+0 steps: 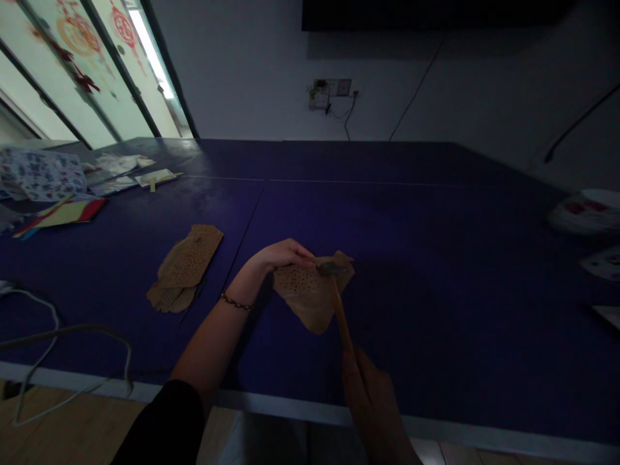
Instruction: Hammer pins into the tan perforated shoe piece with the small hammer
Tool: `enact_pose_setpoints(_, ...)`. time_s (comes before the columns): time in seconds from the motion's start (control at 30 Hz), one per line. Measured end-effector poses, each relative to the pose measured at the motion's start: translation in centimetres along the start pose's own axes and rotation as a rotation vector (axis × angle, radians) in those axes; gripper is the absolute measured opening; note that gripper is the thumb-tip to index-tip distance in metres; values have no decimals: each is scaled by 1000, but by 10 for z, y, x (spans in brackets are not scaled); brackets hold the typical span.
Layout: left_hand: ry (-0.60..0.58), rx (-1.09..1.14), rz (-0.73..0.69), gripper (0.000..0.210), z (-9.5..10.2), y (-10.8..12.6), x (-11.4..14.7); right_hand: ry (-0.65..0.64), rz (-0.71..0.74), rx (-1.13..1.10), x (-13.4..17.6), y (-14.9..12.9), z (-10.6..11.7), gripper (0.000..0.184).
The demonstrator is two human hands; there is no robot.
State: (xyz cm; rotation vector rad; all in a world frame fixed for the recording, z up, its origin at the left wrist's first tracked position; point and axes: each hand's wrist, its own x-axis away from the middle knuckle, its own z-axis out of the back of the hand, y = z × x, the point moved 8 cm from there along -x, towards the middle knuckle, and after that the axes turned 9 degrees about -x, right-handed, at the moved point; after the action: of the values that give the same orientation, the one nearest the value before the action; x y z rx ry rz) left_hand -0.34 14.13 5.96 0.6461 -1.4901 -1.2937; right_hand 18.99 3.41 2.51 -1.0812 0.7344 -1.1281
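Note:
My right hand grips the wooden handle of a hammer. The hammer's metal head lies over a thin brown sheet, leather or cardboard by its look, dotted with many small holes. At the sheet's far edge is my left hand, its fingers closed and close beside the hammer head. What those fingers pinch is hidden. Off to the left rests a stack of similar brown pieces with patterns of holes, and a thin dark stick-like thing lies beside it.
A purple-blue table spreads beneath everything. White cables loop over its front left edge. Coloured sheets and a patterned bag lie at the far left. Bowl-like things stand at the right edge.

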Motion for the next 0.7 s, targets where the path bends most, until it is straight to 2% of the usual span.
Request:
enact_pose_setpoints(0.27,57,-100,-11,18,7,-4,-4,14,-2,-89,12,-11,4,41)
enact_pose_setpoints(0.37,74,-159,-39,16,5,0,-3,-28,14,-74,11,-14,-2,42)
enact_pose_setpoints(0.53,62,-174,-37,16,-1,8,1,-55,-7,-2,3,-8,-6,41)
enact_pose_setpoints(0.7,60,-138,-11,16,2,3,0,-38,-7,-3,4,-3,-3,40)
